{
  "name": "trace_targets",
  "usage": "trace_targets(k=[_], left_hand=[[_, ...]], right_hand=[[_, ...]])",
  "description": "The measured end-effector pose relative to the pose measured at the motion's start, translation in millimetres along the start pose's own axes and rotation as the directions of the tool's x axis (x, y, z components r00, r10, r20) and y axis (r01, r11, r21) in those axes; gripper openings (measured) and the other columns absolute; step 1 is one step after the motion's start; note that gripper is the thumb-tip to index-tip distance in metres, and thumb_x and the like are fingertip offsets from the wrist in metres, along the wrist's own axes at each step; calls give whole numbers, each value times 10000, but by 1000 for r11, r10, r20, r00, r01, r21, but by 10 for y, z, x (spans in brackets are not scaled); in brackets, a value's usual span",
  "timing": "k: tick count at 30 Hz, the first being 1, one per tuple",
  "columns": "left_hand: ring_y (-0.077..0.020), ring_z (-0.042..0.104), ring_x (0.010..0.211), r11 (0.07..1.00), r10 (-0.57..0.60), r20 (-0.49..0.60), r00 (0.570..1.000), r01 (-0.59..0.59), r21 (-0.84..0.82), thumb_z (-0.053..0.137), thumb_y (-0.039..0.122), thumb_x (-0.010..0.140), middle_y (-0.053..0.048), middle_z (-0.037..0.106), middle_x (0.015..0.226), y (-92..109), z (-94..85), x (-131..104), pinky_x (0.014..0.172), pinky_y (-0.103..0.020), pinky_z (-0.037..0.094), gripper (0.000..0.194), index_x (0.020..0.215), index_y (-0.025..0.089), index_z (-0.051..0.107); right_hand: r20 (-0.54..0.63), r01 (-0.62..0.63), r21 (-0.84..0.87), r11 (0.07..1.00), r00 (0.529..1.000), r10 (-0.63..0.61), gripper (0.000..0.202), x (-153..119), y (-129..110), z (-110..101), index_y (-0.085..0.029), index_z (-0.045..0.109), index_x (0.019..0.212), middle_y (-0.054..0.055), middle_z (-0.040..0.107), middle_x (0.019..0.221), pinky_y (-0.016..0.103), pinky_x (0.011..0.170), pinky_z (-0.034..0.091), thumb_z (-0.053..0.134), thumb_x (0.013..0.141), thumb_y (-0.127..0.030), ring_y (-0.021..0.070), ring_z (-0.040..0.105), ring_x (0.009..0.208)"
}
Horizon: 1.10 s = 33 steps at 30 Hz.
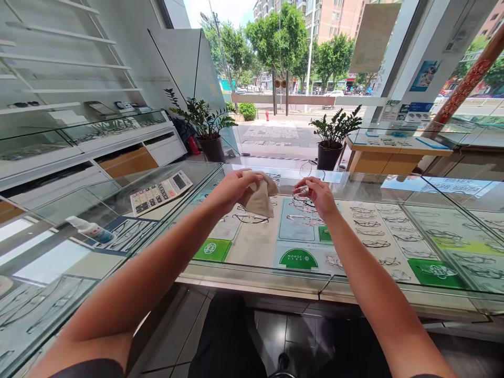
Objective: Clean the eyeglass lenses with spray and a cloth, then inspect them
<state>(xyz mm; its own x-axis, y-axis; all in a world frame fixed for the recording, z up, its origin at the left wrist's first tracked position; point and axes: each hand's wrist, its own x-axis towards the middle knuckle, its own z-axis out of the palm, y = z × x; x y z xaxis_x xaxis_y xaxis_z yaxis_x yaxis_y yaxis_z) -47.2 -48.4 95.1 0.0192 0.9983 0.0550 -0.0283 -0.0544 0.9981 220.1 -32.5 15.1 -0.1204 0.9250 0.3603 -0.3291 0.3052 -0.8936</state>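
My left hand (241,185) is closed on a beige cloth (260,198), which hangs down from the fingers above the glass counter. To its right, my right hand (319,195) pinches a pair of eyeglasses (306,169) with a thin rim; a lens shows above the fingers, and the rest is partly hidden by the hand. The cloth and the eyeglasses are apart. Below both hands, rows of spectacle frames (305,219) lie inside the glass display counter (252,257).
At the left, a calculator (161,193) and a white spray bottle (90,229) rest on the side counter. Potted plants (210,128) stand beyond the counter, before the glass doors (280,94). More display cases (397,142) stand at the right.
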Motion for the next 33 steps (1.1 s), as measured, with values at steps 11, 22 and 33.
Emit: trace_targets(k=[11,22,33], left_hand=[[-124,568,641,957,171,-191,967,-208,-201,792,433,807,18,627,752,-576,611,727,592,-242,456,303,853,194,612],[-108,538,652,936,198,76,977,-166,-311,882,642,751,38,620,778,-738,663,437,620,-243,466,560,900,211,556],[-107,487,627,937,292,144,946,-252,-244,846,667,822,37,595,738,-732,714,359,618,-249,407,538,900,212,568]], right_hand=[[9,-7,13,1000,1000,7,308,-13,-9,3,-210,780,905,65,786,1011,372,867,599,776,911,-518,244,787,919],[154,-115,-67,991,980,124,352,-105,44,189,-198,805,930,69,784,950,353,878,578,756,930,-547,228,765,893],[149,-100,-84,991,983,111,324,-106,109,137,-203,809,955,75,787,960,371,889,572,727,970,-516,230,746,895]])
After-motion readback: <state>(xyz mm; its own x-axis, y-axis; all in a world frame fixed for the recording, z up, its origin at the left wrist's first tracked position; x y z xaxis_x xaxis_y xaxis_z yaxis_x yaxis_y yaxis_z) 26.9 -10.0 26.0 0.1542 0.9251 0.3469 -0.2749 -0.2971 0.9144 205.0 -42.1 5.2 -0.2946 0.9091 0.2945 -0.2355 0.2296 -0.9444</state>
